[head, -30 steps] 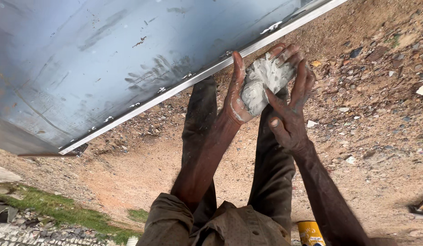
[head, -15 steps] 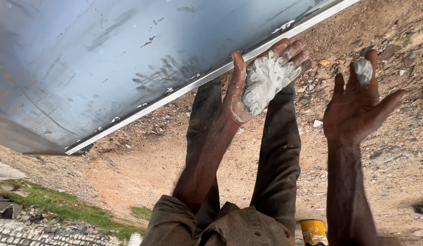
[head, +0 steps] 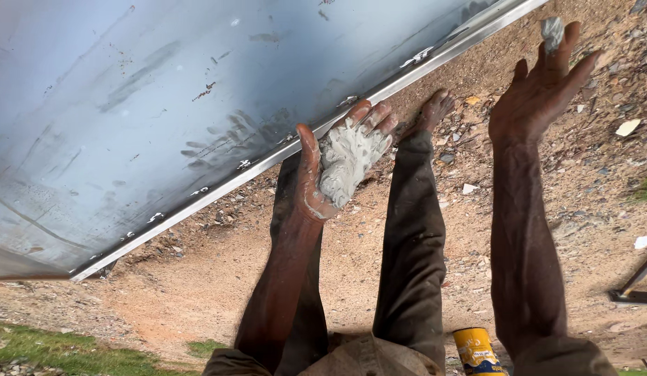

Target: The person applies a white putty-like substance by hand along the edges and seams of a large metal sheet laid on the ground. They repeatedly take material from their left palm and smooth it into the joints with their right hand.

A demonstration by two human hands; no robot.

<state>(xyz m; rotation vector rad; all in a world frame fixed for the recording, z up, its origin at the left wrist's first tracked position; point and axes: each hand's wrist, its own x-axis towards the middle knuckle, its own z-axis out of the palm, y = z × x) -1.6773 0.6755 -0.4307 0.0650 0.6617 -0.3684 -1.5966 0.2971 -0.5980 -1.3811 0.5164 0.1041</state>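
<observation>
The left hand [head: 341, 163] is cupped open, palm up, carrying a mound of grey putty [head: 345, 159] just beside the lower edge strip [head: 281, 157] of the blue-grey metal panel [head: 163, 104]. The right hand [head: 539, 90] is spread, a small dab of putty [head: 551, 31] on its fingertips [head: 568, 38], apart from the panel. Judgement: the dab should be pressed firmly along the seam and smoothed thin. A yellow can [head: 475, 350] stands on the dirt ground [head: 198, 292].

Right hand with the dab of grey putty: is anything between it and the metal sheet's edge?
Nothing visible. The right hand, dab of putty on a fingertip, is raised apart from the metal sheet; only open air lies between. The left hand cups more putty lower along the edge.
</observation>
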